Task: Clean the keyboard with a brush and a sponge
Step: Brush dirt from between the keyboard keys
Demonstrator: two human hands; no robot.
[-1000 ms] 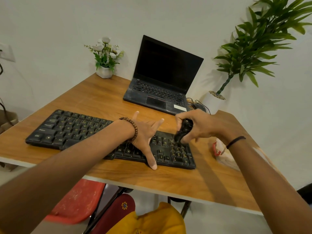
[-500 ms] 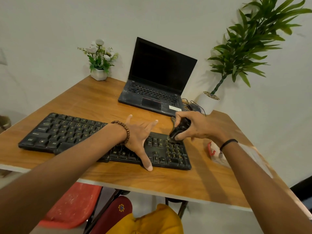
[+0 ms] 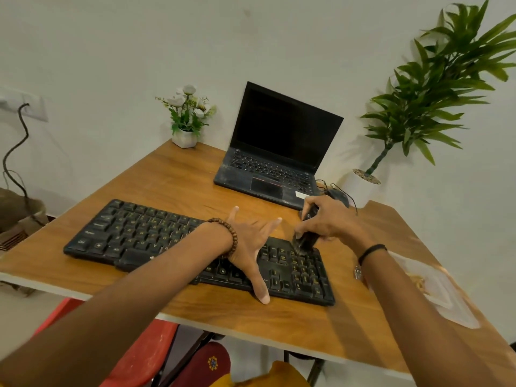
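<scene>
The black keyboard (image 3: 156,238) lies flat, a dark brush (image 3: 305,241) tilted with bristles touching its far right corner.

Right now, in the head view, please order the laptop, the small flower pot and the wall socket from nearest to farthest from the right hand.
1. Laptop: just behind the right hand, at the back of the table.
2. Flower pot: at the table's far left corner.
3. Wall socket: far left, beyond the table's edge.
</scene>
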